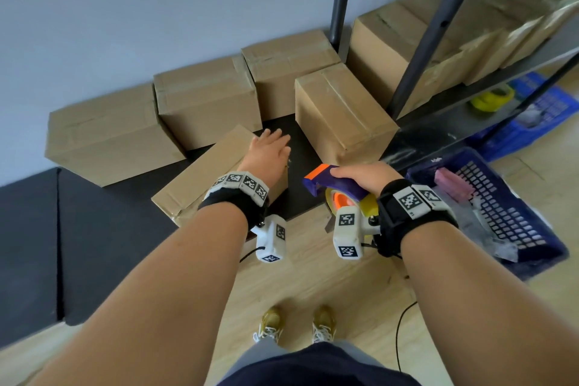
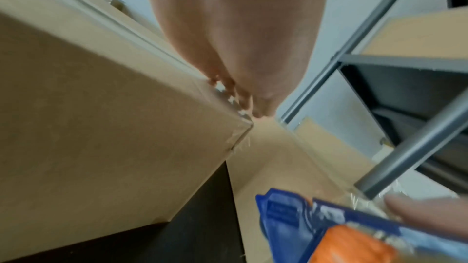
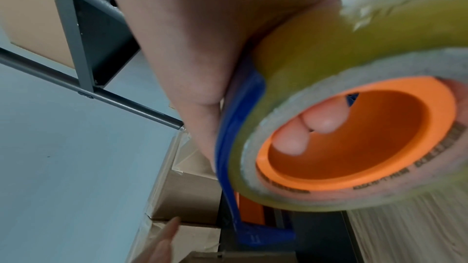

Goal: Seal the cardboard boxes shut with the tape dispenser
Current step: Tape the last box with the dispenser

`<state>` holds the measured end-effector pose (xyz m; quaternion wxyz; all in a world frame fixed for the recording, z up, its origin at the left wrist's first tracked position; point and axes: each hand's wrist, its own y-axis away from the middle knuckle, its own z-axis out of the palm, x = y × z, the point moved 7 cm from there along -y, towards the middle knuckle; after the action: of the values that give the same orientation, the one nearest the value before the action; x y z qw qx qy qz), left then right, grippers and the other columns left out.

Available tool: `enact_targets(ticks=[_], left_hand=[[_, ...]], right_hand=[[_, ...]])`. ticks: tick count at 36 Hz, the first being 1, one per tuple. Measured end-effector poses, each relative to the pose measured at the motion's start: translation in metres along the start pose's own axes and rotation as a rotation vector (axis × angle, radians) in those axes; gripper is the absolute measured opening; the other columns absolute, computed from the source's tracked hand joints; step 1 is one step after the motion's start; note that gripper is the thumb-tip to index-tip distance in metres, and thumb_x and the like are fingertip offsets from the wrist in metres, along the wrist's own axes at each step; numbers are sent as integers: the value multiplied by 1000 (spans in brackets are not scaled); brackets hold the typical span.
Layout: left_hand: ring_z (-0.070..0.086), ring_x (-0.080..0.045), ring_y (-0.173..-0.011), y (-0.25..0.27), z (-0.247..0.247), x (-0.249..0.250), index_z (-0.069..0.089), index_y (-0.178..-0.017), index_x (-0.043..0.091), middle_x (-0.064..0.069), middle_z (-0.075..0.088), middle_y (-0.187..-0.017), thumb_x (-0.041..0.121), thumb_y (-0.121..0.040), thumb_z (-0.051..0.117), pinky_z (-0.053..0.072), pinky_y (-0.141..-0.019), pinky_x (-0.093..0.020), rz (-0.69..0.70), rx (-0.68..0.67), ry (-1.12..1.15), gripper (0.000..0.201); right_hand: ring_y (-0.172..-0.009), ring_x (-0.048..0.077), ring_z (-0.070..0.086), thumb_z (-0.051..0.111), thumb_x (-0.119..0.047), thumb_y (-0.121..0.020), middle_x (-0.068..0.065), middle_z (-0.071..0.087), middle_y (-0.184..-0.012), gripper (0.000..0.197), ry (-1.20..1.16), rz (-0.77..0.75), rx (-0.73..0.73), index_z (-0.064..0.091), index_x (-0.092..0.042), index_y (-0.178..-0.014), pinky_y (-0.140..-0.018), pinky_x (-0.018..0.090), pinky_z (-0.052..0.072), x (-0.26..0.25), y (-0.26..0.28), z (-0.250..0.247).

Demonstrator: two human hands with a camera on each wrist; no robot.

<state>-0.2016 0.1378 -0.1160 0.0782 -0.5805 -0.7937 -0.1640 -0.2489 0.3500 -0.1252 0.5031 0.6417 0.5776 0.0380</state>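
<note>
Fingers [image 1: 275, 138] of my left hand [image 1: 266, 153] lie straight and spread, palm down on the far right corner of the nearest cardboard box [image 1: 213, 172], holding nothing; from the left wrist view the fingertips [image 2: 243, 103] sit right at that taped corner [image 2: 243, 125]. My right hand [image 1: 360, 177] is curled round the blue and orange tape dispenser [image 1: 332, 182], fingers [image 3: 311, 125] tucked inside the orange core [image 3: 354, 139] of the yellowish tape roll [image 3: 341, 67], so it grips the tool firmly. That dispenser hangs in the air just right of the box under my left hand, apart from it, over the edge of the black mat [image 1: 94, 229].

On the floor I count five boxes: the near one, tilted askew on the mat; three in a row against the wall [image 1: 109, 131] [image 1: 206, 100] [image 1: 288, 63]; and one [image 1: 344, 113] standing in front of the grey shelf rack [image 1: 423, 50]. More boxes [image 1: 407, 41] sit on the rack, too blurred to count. One blue basket [image 1: 517, 222] rests on the wooden floor at my right, with one dispenser in all.
</note>
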Motion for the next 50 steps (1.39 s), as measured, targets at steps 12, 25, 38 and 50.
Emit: enact_targets(ticks=[12, 25, 38, 50], left_hand=[[26, -25, -141, 69, -24, -107, 33, -139, 51, 8, 23, -156, 42, -88, 44, 12, -113, -60, -462, 36, 93, 53], [54, -41, -110, 124, -23, -125, 30, -142, 15, -17, 44, -129, 61, -86, 50, 43, -75, -41, -910, 277, 195, 76], [15, -20, -146, 94, -18, -88, 37, -144, 36, 4, 22, -158, 38, -97, 41, 9, -119, -46, -339, 181, -39, 47], [36, -24, -132, 87, -12, -84, 26, -146, 37, -6, 32, -147, 50, -97, 31, 33, -103, -42, -550, 172, -165, 52]], right_hand=[[-96, 27, 67, 76, -57, -77, 11, 70, -100, 50, 9, -39, -22, 60, -13, -96, -98, 40, 51, -17, -2, 14], [-96, 27, 67, 77, -67, -61, 7, 71, -102, 71, -77, -183, 102, 70, -10, -104, -92, 40, 53, -43, 11, 11], [-102, 28, 66, 76, -65, -67, 10, 70, -113, 76, -116, -247, 147, 67, -7, -115, -96, 42, 51, -53, 14, 6], [-91, 22, 69, 74, -68, -71, 6, 73, -99, 66, -125, -351, 68, 69, -10, -102, -89, 39, 55, -66, 13, 11]])
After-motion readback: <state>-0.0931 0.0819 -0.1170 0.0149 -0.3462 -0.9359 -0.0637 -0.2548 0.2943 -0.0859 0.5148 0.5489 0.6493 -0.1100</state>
